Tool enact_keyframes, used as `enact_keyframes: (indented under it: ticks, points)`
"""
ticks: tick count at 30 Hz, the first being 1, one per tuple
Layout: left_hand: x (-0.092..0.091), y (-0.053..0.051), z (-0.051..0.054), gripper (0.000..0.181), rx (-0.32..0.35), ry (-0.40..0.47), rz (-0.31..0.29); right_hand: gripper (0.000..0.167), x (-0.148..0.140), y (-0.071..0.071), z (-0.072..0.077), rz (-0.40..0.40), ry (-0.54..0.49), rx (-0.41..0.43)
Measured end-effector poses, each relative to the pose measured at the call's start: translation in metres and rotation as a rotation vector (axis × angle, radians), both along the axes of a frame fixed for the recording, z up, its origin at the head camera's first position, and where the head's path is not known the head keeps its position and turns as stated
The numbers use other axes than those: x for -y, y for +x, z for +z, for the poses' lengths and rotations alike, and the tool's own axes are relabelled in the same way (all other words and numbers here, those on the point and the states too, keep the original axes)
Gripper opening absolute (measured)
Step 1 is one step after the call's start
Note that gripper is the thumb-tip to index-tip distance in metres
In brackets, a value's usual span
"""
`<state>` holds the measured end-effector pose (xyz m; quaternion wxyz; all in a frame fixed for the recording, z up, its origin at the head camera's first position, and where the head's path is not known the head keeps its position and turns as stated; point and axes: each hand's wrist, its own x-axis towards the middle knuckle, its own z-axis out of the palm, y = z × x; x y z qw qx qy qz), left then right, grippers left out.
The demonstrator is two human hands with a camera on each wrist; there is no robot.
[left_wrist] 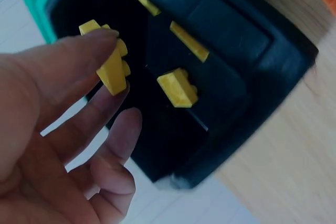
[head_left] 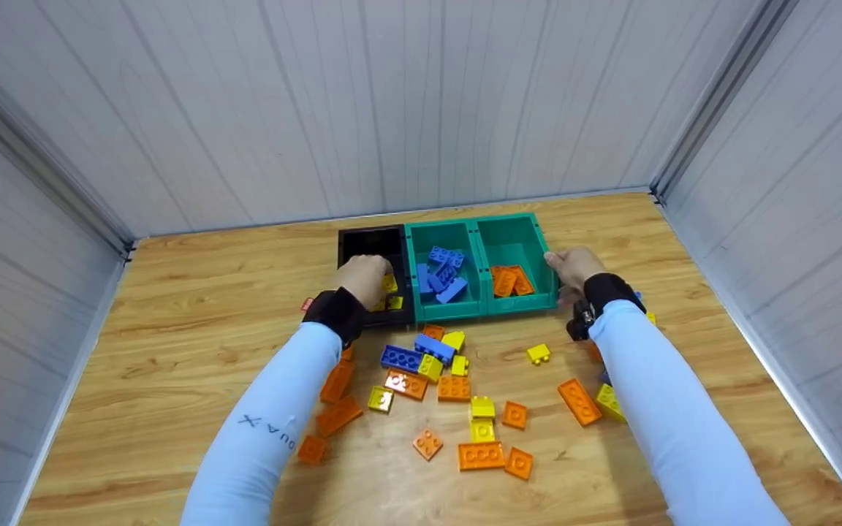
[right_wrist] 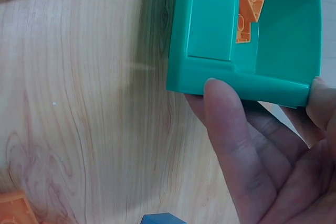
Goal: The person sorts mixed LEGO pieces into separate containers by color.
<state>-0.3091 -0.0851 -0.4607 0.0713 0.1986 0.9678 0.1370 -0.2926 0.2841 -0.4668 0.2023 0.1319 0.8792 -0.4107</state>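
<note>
In the left wrist view my left hand (left_wrist: 63,108) pinches a yellow toy building brick (left_wrist: 113,72) between thumb and finger, above the black bin (left_wrist: 252,93). Several yellow bricks (left_wrist: 178,88) lie inside that bin. From overhead, this left hand (head_left: 364,279) largely hides the held brick. At the far right of the row, my right hand (head_left: 574,270) holds the outer side of a green bin (head_left: 514,237), one fingertip over its rim. Orange bricks (head_left: 510,280) lie in it. Between these stands another green bin (head_left: 435,230) with blue bricks (head_left: 444,275).
Loose orange (head_left: 481,456), yellow (head_left: 539,354) and blue bricks (head_left: 400,358) are scattered on the wooden table (head_left: 202,314) in front of the bins. More lie beside and partly under both forearms. Pale panel walls (head_left: 392,109) enclose the back and sides.
</note>
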Motion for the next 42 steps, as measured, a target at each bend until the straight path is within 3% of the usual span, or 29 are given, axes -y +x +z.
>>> enact_keyframes:
  ticks: [8,12,15,21,26,33,42]
  points:
    - [-0.011,-0.007,-0.014,0.027,-0.022,-0.034,0.087,0.054,0.001,-0.001,-0.003,-0.020,-0.017,0.012]
    - [-0.010,-0.006,-0.013,0.030,-0.023,0.009,0.074,0.054,-0.001,-0.002,-0.003,-0.042,-0.037,0.021]
    - [-0.004,0.001,-0.008,0.032,-0.048,0.049,0.038,0.054,0.000,-0.001,-0.001,-0.049,-0.032,0.015]
    - [0.005,0.029,0.000,0.026,-0.094,0.135,-0.033,0.054,-0.001,-0.003,-0.001,-0.041,-0.009,0.006]
    - [0.012,0.061,-0.002,0.024,-0.048,0.172,-0.043,0.055,0.000,-0.004,-0.004,-0.052,-0.010,0.025]
    - [0.024,0.102,-0.011,0.027,0.008,0.226,-0.095,0.054,0.000,-0.001,-0.004,-0.028,0.011,0.015]
    - [0.037,0.141,-0.035,0.027,0.010,0.189,-0.207,0.055,0.001,0.004,0.000,-0.007,0.023,-0.019]
